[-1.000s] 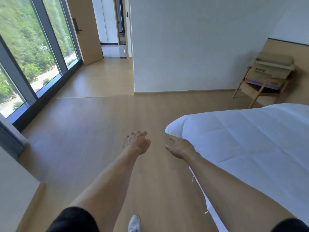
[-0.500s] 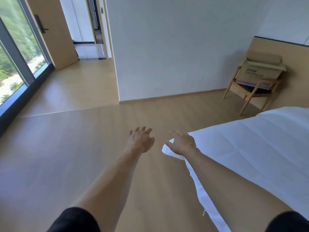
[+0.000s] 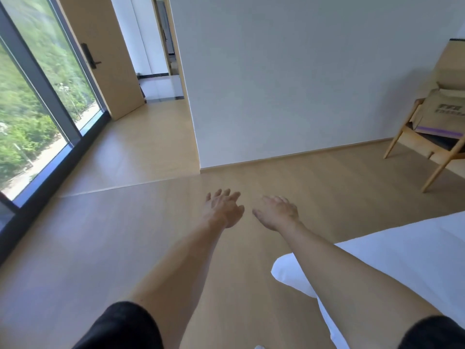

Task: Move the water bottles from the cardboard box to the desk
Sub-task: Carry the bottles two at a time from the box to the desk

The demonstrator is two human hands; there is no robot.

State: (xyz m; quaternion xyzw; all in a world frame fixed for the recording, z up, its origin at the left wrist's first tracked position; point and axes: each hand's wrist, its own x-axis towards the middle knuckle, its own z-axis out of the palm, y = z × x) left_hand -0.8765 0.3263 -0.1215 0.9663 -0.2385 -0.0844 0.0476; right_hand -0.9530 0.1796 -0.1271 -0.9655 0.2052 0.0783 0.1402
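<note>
**View swings left, box slides to frame edge — both hands empty**

Change vs half a second back: the head camera has panned left. The cardboard box [image 3: 445, 110] on the wooden chair [image 3: 412, 137] sat well inside the frame then; now it is cut off by the right edge, far beyond and to the right of the fingertips. The window [image 3: 32, 102] and the open door [image 3: 100, 54] take up more of the left side than before, and less of the white bed [image 3: 402, 268] shows (only the corner, under the right forearm).

Hands:
- left hand [image 3: 222, 210]: fingers straight, slightly spread, holding nothing. Looser than a second ago, when they were curled.
- right hand [image 3: 278, 214]: fingers extended and relaxed, palm down, holding nothing.
- Both hover over bare floor [image 3: 125, 235], just beside each other, not touching.

Task read:
- No water bottles visible; the box top is partly open, contents can't be made out.
- No desk in view either.
- Judgement: the person is mid-walk, rounding the bed corner. The box is well apart from the fingers, so the first pickup hasn't begun.
- Next need is likely a turn back right toward the chair.
</note>
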